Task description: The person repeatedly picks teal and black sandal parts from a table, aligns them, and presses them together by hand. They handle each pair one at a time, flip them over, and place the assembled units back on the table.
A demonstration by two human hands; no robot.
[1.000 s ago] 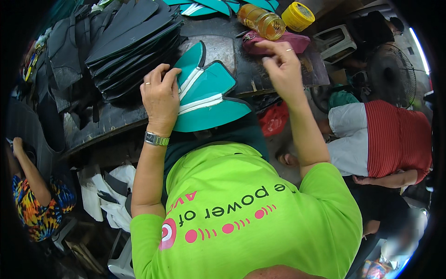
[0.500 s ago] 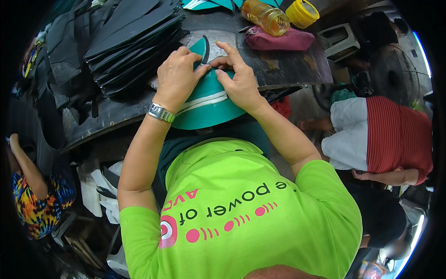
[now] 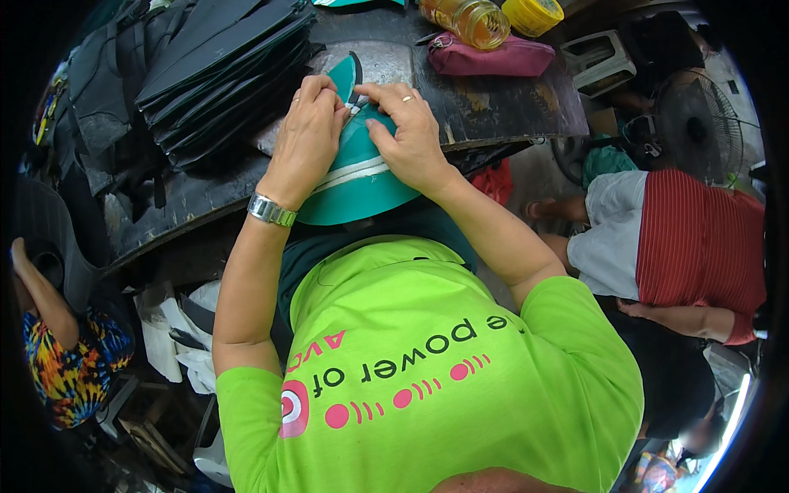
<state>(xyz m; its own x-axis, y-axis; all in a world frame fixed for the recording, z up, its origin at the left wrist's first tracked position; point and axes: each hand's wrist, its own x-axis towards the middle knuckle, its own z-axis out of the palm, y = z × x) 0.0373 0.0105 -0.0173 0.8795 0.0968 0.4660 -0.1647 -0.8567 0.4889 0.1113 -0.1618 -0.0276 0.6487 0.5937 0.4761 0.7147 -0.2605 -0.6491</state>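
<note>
A teal sheet piece (image 3: 357, 203) with a white band across it and a black-edged pointed tip lies over the table's near edge and toward my lap. My left hand (image 3: 306, 140), with a metal watch on its wrist, pinches the sheet near the pointed tip, its fingertips partly hidden. From the other side my right hand (image 3: 408, 131), wearing a ring, holds the same piece, its fingers curled at a small white spot by the fold and its thumb lying on the teal surface. The two hands meet closely around that spot.
A tall stack of black sheets (image 3: 222, 78) stands left on the dark table (image 3: 526, 107). At the back right are a maroon pouch (image 3: 493, 56), a glass jar (image 3: 481, 26) and a yellow tub (image 3: 532, 15). People are at the right and far left; a fan (image 3: 699, 123) stands right.
My right index finger, raised before, has come down and curled onto the sheet by the fold. My left fingers have shifted around the tip. The whole view has moved slightly.
</note>
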